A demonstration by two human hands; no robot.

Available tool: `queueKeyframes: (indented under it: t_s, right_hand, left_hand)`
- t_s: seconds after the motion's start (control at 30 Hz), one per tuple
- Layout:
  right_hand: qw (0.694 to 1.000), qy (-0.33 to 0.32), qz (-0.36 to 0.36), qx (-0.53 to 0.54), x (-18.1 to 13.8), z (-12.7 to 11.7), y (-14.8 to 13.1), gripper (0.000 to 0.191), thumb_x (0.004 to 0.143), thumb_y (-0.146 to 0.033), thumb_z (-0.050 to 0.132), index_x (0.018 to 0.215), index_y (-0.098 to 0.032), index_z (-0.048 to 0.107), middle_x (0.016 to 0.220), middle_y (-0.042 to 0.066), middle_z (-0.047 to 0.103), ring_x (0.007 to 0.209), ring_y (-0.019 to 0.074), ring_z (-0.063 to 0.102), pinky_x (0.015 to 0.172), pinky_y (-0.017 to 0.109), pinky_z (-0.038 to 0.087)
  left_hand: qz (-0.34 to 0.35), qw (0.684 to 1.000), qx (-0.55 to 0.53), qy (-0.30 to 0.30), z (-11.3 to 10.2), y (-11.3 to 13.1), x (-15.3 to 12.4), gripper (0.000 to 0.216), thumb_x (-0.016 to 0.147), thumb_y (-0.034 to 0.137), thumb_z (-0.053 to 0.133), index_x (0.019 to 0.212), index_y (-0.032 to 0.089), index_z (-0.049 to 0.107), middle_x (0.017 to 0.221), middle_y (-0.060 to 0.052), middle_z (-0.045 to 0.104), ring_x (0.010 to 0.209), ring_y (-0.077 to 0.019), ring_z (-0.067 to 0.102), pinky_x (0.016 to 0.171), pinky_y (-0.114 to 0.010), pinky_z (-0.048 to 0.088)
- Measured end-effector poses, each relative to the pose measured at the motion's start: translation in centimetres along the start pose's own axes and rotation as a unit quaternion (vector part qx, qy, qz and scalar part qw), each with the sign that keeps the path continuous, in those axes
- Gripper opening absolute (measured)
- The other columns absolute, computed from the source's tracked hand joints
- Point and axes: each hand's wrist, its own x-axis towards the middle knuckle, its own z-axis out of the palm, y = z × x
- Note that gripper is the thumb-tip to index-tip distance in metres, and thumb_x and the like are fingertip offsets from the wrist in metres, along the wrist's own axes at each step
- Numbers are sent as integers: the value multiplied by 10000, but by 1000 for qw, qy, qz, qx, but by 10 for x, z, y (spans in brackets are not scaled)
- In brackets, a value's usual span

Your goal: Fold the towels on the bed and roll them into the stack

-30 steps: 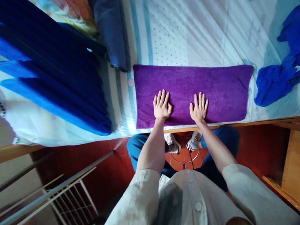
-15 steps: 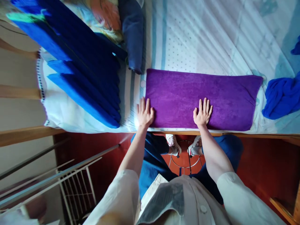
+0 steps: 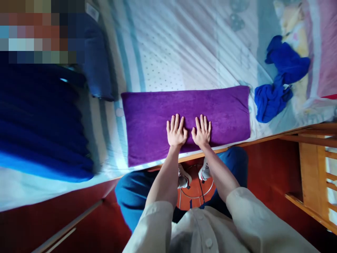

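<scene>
In the head view, a purple towel [image 3: 188, 109] is lying spread out along the near side of a bed [image 3: 189, 45], its long edge running just inside the wooden rail [image 3: 223, 149]. The left hand [image 3: 177, 135] and the right hand [image 3: 202, 135] are resting palm down on it near its middle, side by side, thumbs facing each other with a narrow gap between. On both hands the fingers are spreading somewhat apart and gripping nothing. A crumpled blue cloth [image 3: 273, 102] is lying just beyond the towel's right end, and a large dark blue cloth [image 3: 44, 119] is lying to the left, apart from it.

The hands seem to be smoothing the towel. Doing this well probably means sweeping outward from the middle with flat palms and even, light pressure, easing out the faint creases near the far right corner without dragging the near edge over the rail.
</scene>
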Motion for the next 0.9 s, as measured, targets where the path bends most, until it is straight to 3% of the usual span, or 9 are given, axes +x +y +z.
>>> queueKeyframes:
  t_s: [0.1,0.2,0.23,0.37,0.47,0.73,0.83,0.9]
  right_hand:
    - [999,-35,-36,-20,7,-10,11,631,1049,-338,452,1662,-200,391,1749,110,301,1653,283,202,1348,555,134]
    - [992,-67,-101,-40,39,-33,60,602,1056,-375,457,1644,-244,429,1744,62,330,1645,234,231,1359,484,141]
    - [994,-54,-83,-51,55,-43,84,594,1067,-372,425,1645,-238,426,1746,64,325,1647,230,223,1359,488,132]
    - [985,55,128,-104,117,-87,185,624,1095,-356,253,1676,-145,337,1750,146,288,1653,243,194,1335,563,165]
    - [981,39,136,-135,140,-108,225,640,1094,-374,263,1666,-95,332,1745,187,279,1645,240,219,1329,551,191]
    - [987,-4,21,-158,167,-112,225,652,1104,-434,294,1681,-131,305,1766,148,242,1659,229,170,1345,532,149]
    - [990,-13,23,-141,181,-111,231,666,1107,-461,295,1674,-112,314,1756,160,269,1646,235,215,1342,517,175]
    - [990,15,40,-134,187,-112,242,653,1112,-460,281,1647,-96,367,1723,181,339,1627,251,269,1328,521,221]
  left_hand:
    - [-4,1000,-16,9,-3,-6,-1,654,938,306,498,1580,186,528,1706,-122,371,1635,-322,239,1346,-591,116]
    - [0,1000,-26,17,-1,-8,-1,652,938,315,500,1579,201,531,1704,-116,379,1630,-331,251,1342,-602,120]
    - [1,999,-29,20,0,-8,-1,652,937,317,502,1580,208,532,1705,-112,381,1630,-333,251,1342,-604,117]
    - [-2,999,-36,34,3,-7,-2,655,927,326,515,1575,237,539,1691,-98,409,1621,-338,276,1335,-615,126]
    - [-2,998,-39,42,2,-7,-1,653,916,337,524,1562,248,557,1671,-103,443,1605,-347,313,1327,-623,155]
    - [-11,998,-41,39,1,-6,0,671,890,342,554,1558,272,561,1663,-91,460,1602,-353,317,1325,-624,150]
    - [-12,999,-33,38,1,-5,0,664,899,342,539,1557,260,560,1668,-97,454,1602,-355,317,1324,-625,152]
    - [-10,999,-29,38,2,-5,0,656,904,345,531,1553,253,565,1664,-103,461,1597,-358,326,1321,-626,160]
